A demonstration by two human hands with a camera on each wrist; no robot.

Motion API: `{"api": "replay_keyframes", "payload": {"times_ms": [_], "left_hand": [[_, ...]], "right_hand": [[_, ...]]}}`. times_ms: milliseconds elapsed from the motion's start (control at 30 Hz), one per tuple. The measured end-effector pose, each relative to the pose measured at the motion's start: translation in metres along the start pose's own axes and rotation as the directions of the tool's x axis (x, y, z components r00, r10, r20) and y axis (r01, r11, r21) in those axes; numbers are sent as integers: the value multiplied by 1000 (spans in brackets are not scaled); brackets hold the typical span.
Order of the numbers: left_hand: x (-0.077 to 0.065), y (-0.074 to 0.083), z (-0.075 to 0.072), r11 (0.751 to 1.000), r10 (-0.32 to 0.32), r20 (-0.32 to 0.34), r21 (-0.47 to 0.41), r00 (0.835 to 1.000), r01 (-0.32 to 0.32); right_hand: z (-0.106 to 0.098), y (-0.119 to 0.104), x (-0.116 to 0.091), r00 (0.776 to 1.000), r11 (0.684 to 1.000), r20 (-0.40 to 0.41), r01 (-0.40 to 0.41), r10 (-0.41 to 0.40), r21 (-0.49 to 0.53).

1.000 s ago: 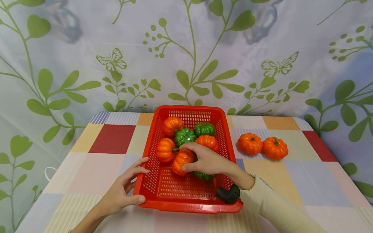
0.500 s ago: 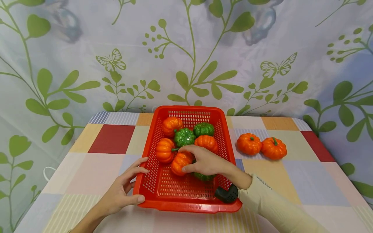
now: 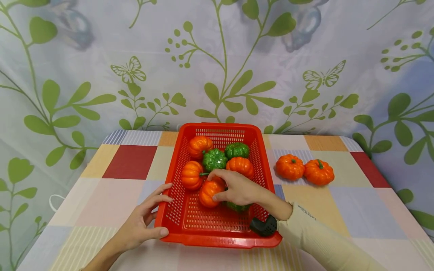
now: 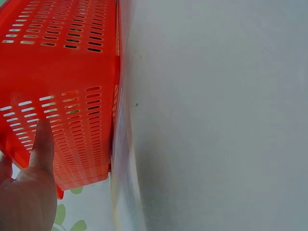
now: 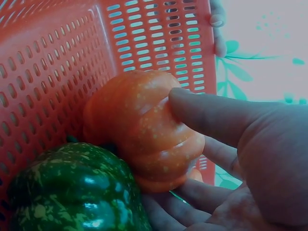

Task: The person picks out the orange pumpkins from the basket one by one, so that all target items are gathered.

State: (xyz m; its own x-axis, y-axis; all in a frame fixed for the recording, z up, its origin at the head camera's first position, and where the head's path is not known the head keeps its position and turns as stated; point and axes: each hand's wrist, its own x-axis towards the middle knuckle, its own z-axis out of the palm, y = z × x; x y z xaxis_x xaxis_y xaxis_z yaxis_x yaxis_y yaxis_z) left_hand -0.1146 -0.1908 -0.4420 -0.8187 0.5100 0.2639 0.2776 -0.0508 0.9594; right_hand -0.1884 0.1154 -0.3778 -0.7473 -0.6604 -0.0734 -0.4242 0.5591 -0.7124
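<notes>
My right hand (image 3: 237, 186) grips a small orange pumpkin (image 3: 209, 194) inside the red plastic basket (image 3: 223, 241). In the right wrist view the thumb (image 5: 211, 113) presses one side of that pumpkin (image 5: 144, 125), and the fingers curl under it. A speckled green pumpkin (image 5: 77, 192) sits close beside it, partly hidden by my hand in the head view. My left hand (image 3: 139, 222) holds the basket's left side near the front corner, fingertips over the rim. One of its fingers lies along the perforated outer wall (image 4: 77, 130) in the left wrist view.
Deeper in the basket lie more orange pumpkins (image 3: 191, 175) and green pumpkins (image 3: 215, 159). Two orange pumpkins (image 3: 290, 167) stand on the checked tablecloth (image 3: 339, 210) to the right. A leaf-patterned curtain (image 3: 190, 75) hangs behind the table.
The gripped orange pumpkin has turned and shifted slightly toward me in my right hand. My left hand keeps its place on the basket.
</notes>
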Motion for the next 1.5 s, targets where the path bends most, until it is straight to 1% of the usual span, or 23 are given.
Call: {"api": "replay_keyframes", "payload": {"times_ms": [100,300,733,967,1133,1333,1400,1500], "left_hand": [[0,0,0,1000,5,1,1,1000,-5],[0,0,1,1000,-6,0,-1,1000,6],[0,-1,1,1000,-16,-6,-14,1000,16],[0,-1,1,1000,-7,-4,-7,1000,7],[-1,-1,1,1000,-13,-6,-8,1000,13],[0,-1,1,1000,-8,-5,-9,1000,8],[0,-1,1,1000,-6,-6,-8,1000,6],[0,-1,1,1000,-8,-7,-6,1000,8]], "right_hand": [[0,0,-1,1000,1000,-11,19,-19,2],[-2,-1,-2,998,997,-51,42,-39,66],[-4,-4,-4,993,991,-118,-8,23,130],[-5,-4,-5,993,985,-120,14,7,173],[-6,-5,-5,994,972,-111,13,13,234],[-6,-5,-6,995,937,-92,9,25,350],[-6,-6,-6,996,929,-91,15,21,370],[-6,-6,-7,995,927,-93,14,23,374]]}}
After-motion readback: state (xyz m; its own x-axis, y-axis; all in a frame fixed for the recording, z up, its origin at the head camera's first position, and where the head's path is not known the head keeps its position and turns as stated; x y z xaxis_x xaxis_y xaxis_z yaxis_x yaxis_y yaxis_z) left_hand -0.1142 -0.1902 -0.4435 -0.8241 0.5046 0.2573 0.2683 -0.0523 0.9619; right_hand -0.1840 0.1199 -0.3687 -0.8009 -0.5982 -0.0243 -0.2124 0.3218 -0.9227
